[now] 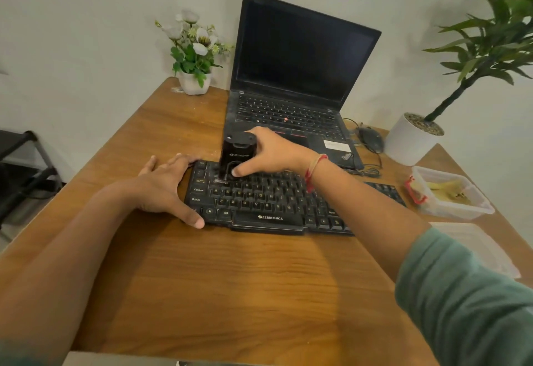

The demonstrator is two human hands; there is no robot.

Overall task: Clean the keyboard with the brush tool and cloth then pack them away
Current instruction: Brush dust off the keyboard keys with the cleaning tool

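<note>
Keyboard (268, 201) lying left-right, brush tool (235, 158) seemingly upright

Green sleeve (461, 293) on the right forearm, red thread band (313, 170) behind the right hand (269, 153)

keyboard (259, 201) 1 | brush tool (235, 155) 1 | laptop (302, 57) 1 | potted plants (194, 57) (412, 140) 2 | mouse (370, 137) 1 | container (450, 176) 1 | hands (164, 184) (277, 152) 2

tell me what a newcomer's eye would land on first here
The right hand grips a black brush tool, set upright on the upper-left keys of the black keyboard in the middle of the wooden table. The left hand rests spread on the keyboard's left end. Behind them stands an open laptop with a dark screen.
</note>
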